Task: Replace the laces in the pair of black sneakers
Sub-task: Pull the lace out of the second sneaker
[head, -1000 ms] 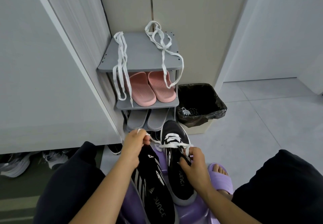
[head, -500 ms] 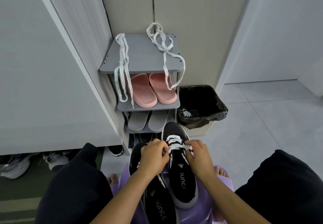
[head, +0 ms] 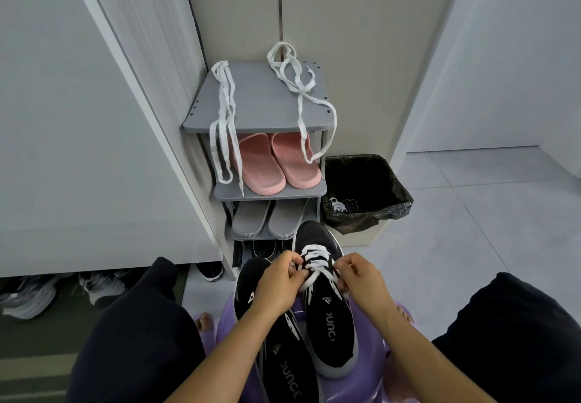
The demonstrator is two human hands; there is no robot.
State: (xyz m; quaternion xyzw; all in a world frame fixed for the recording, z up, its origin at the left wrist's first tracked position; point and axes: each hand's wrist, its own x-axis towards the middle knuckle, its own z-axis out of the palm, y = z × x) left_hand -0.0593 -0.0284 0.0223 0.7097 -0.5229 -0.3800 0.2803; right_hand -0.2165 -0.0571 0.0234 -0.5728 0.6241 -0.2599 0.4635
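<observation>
We see two black sneakers side by side on a purple stool (head: 372,380) between the person's knees, toes over its far edge towards a grey shoe rack (head: 261,104). The sneaker on the right (head: 328,321) carries a white lace (head: 316,253) crossed through its front eyelets. The sneaker on the left (head: 283,365) lies nearer us, its front partly hidden under the left hand (head: 278,286). That hand's fingers are curled and pinch the lace at the left side of the laced sneaker. The right hand (head: 361,280) is curled at the right side of the same sneaker and pinches the lace there.

On the rack's top shelf, two loose white laces hang over the front edge, one at the left corner (head: 224,126) and one at the right (head: 300,88). Pink slippers (head: 276,163) sit on the shelf below, grey slippers (head: 267,220) under those. A bin lined with a black bag (head: 361,189) stands on the floor just beside the rack's right side.
</observation>
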